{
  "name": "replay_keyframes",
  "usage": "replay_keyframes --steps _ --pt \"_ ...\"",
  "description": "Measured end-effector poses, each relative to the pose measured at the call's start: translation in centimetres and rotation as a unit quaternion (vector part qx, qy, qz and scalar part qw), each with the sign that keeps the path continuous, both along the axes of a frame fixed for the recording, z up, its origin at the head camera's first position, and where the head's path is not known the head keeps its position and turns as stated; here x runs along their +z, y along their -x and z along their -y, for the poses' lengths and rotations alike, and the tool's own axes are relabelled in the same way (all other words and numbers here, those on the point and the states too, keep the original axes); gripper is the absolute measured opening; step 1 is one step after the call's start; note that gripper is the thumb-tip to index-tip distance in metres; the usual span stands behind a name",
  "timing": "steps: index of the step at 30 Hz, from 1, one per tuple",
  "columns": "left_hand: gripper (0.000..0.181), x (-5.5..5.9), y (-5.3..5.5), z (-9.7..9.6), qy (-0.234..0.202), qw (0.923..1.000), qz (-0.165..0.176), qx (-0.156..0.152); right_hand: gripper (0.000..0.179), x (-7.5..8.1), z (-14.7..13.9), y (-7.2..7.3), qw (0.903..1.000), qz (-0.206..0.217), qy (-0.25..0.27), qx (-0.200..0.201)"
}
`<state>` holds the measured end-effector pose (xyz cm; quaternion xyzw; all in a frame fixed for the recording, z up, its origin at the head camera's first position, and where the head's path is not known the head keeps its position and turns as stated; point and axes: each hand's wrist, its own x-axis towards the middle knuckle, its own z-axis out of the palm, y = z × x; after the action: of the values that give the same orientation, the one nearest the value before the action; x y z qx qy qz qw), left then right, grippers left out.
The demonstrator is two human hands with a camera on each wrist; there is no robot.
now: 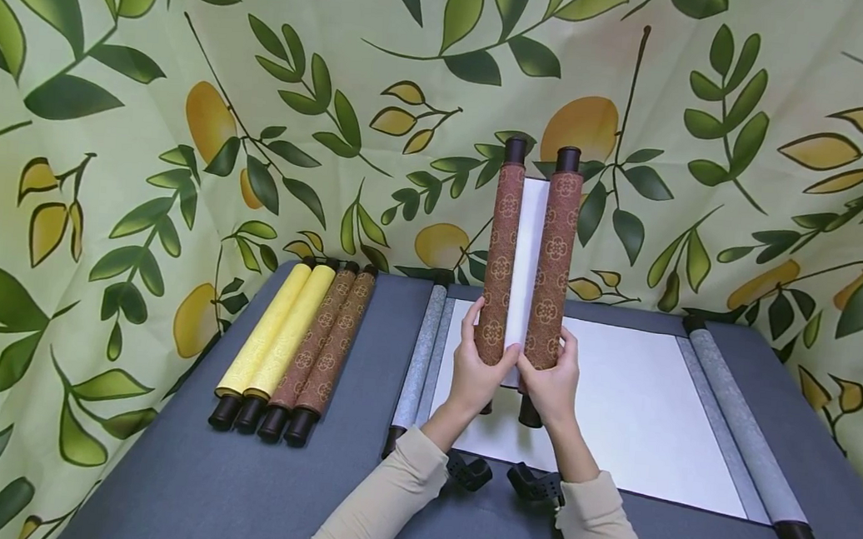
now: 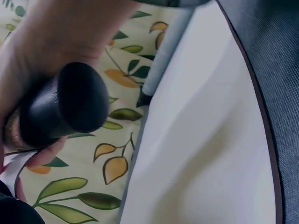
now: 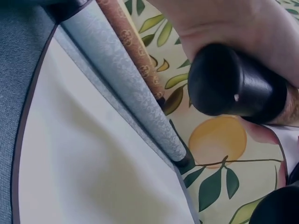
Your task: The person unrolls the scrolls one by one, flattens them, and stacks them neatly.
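Held upright above the table is a partly rolled hanging scroll with two reddish-brown, flower-patterned rolls (image 1: 555, 261) and a narrow strip of white paper (image 1: 527, 251) between them. My left hand (image 1: 475, 374) grips the lower part of its left roll, while the right hand (image 1: 549, 385) grips the right one; the thumbs meet in front of the strip. Black end knobs (image 2: 84, 98) stick out below both hands, and the right wrist view shows another black knob (image 3: 224, 79) close up. Underneath lies an unrolled scroll with a white sheet (image 1: 632, 409) and blue-grey rolls (image 1: 744, 417) at its sides.
On the table's left, two yellow rolls (image 1: 287, 335) and two brown patterned rolls (image 1: 332, 346) lie side by side. A grey-blue cloth (image 1: 183, 486) covers the table. Leaf-printed fabric (image 1: 317, 186) hangs behind it. Black wrist devices (image 1: 534, 483) sit at both cuffs.
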<state>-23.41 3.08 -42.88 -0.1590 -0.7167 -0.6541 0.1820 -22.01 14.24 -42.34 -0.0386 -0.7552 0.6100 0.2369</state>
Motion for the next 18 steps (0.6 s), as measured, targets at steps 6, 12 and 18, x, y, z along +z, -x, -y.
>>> replay_keyframes --steps 6,12,18 --pt "0.083 -0.1 0.3 0.4 -0.006 0.9999 0.014 0.000 0.061 0.3 -0.4 0.1 0.9978 0.050 0.037 0.022" --pt "0.069 -0.1 0.6 0.7 0.016 0.9991 0.025 0.029 0.049 0.4 -0.8 0.3 0.9973 0.056 0.043 0.024" --pt "0.053 0.3 0.7 0.9 0.027 0.9989 0.027 0.029 0.048 0.4 -1.4 0.4 0.9965 0.066 0.047 0.022"
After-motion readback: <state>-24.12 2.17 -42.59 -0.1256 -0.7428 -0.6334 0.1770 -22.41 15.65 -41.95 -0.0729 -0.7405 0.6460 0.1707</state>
